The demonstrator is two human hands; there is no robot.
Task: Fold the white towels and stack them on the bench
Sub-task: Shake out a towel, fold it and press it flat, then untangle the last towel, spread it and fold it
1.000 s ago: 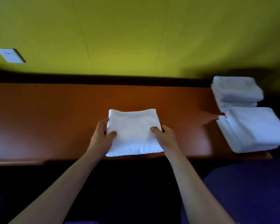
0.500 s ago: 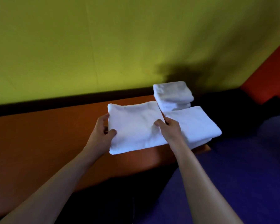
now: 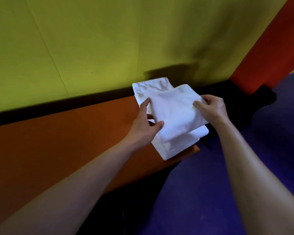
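Carried towel [image 3: 175,114] now over stack [image 3: 175,146] (no labels).

Two bare forearms reach forward from the bottom of the frame, converging toward the centre. The left hand [image 3: 145,123] grips the near-left edge of a folded white cloth towel [image 3: 175,114], thumb curled over the top and forefinger stretched along its side, the other fingers tucked beneath. The right hand [image 3: 210,108] pinches the towel's right edge, thumb lying on top and fingers curled around the rim. Both wrists are nearly straight, with the backs of the hands turned up toward the camera. Both arms are uncovered along their visible length.
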